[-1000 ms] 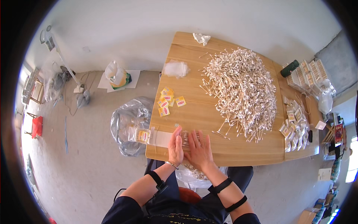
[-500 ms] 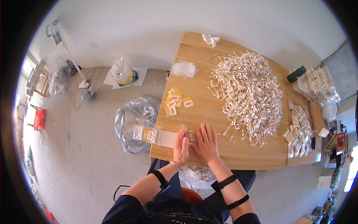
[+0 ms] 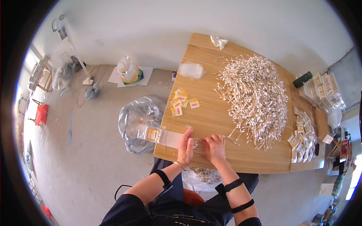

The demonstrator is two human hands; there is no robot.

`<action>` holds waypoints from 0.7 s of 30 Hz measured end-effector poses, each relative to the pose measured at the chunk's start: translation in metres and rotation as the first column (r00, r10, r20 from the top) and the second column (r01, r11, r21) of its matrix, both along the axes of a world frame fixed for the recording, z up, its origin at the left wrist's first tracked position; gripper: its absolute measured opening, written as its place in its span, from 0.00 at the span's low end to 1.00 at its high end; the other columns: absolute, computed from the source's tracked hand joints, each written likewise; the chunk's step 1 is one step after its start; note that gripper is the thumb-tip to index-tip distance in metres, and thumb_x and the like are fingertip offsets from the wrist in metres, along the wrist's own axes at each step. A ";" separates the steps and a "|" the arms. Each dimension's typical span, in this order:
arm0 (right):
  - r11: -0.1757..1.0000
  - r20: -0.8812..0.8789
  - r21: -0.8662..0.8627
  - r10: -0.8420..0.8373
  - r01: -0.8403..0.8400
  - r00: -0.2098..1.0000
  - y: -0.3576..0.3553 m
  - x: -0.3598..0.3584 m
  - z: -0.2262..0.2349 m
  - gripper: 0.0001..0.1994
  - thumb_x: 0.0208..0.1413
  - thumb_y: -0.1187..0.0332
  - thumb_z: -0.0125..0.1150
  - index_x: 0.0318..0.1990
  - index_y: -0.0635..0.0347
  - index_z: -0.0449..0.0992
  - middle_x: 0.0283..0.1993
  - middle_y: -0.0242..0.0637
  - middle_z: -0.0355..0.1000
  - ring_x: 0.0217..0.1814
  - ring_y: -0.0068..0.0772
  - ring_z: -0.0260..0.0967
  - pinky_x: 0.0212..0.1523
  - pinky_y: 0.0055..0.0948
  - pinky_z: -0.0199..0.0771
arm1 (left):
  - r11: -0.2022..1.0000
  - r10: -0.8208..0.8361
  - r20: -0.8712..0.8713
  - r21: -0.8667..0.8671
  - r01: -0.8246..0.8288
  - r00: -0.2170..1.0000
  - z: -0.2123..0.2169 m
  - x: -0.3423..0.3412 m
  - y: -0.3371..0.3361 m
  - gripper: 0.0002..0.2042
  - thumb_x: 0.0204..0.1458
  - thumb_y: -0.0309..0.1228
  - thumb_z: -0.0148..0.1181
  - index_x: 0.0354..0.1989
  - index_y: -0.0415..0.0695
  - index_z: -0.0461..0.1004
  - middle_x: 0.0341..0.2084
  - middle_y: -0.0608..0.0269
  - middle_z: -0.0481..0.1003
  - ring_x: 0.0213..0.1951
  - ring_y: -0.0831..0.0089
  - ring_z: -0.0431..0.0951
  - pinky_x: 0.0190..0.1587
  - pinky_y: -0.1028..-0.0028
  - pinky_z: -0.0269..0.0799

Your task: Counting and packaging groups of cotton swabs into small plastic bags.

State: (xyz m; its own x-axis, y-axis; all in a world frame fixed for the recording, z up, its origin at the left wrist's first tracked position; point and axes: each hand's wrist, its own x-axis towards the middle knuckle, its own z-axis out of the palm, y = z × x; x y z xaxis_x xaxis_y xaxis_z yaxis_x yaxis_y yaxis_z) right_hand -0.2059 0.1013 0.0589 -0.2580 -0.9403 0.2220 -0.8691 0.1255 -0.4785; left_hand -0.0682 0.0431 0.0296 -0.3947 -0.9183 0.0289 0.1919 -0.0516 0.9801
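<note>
- L hand [image 3: 186, 147] on edge, fingers straight, apart from R hand [image 3: 215, 148];
- row of swabs [image 3: 199, 146] btwn the 2, near table's [image 3: 211, 118] 7 o'clock edge;
- R hand's fingers bent at swabs' R ends; can't tell if gripping;
- pale strip [image 3: 171, 139] & swab pack [image 3: 152, 133] at L hand's 9-10 o'clock;
- yellow cards [image 3: 177, 102], 12 o'clock of L hand; big swab pile [image 3: 259, 101], R hand's 1-2 o'clock

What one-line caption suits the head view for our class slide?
A person's left grip and right grip flank a batch of cotton swabs on a wooden table, near a large swab heap.
</note>
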 end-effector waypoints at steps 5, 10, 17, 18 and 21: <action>0.999 -0.019 0.000 0.039 -0.039 0.999 -0.008 -0.005 0.008 0.07 0.49 0.75 0.60 0.35 0.51 0.78 0.34 0.32 0.70 0.45 0.42 0.63 0.48 0.41 0.63 | 0.998 -0.010 -0.054 0.065 0.014 0.998 0.003 -0.001 0.001 0.25 0.65 0.40 0.44 0.63 0.32 0.57 0.64 0.47 0.57 0.67 0.61 0.56 0.67 0.67 0.49; 0.999 0.043 0.036 0.015 -0.017 0.999 -0.010 -0.010 0.008 0.09 0.49 0.73 0.60 0.39 0.53 0.77 0.45 0.35 0.67 0.51 0.44 0.62 0.53 0.44 0.62 | 0.996 -0.017 -0.049 0.087 0.021 0.999 0.002 -0.001 0.003 0.25 0.65 0.40 0.44 0.64 0.32 0.56 0.65 0.47 0.57 0.67 0.61 0.55 0.68 0.68 0.48; 0.985 -0.140 0.174 0.040 -0.015 0.989 0.005 0.020 0.007 0.25 0.55 0.62 0.57 0.60 0.56 0.66 0.69 0.44 0.54 0.73 0.52 0.44 0.69 0.55 0.44 | 0.999 -0.011 -0.040 0.031 0.012 0.999 0.002 0.000 0.002 0.26 0.65 0.41 0.42 0.64 0.33 0.56 0.64 0.48 0.59 0.66 0.61 0.57 0.67 0.67 0.50; 0.984 -0.144 0.175 0.041 -0.015 0.989 0.011 0.029 0.005 0.25 0.55 0.62 0.57 0.60 0.56 0.66 0.69 0.44 0.54 0.73 0.52 0.44 0.69 0.55 0.44 | 1.000 -0.005 -0.045 0.001 0.005 0.999 0.002 0.001 0.001 0.26 0.65 0.41 0.42 0.64 0.33 0.56 0.63 0.47 0.59 0.66 0.61 0.58 0.67 0.67 0.51; 0.957 -0.120 0.288 0.077 -0.040 0.990 0.020 0.042 0.007 0.32 0.57 0.54 0.54 0.66 0.59 0.58 0.72 0.45 0.48 0.76 0.51 0.36 0.71 0.55 0.34 | 1.000 0.006 -0.037 0.016 -0.005 0.999 0.009 0.003 0.002 0.26 0.65 0.42 0.42 0.64 0.33 0.56 0.62 0.47 0.60 0.65 0.60 0.58 0.67 0.66 0.51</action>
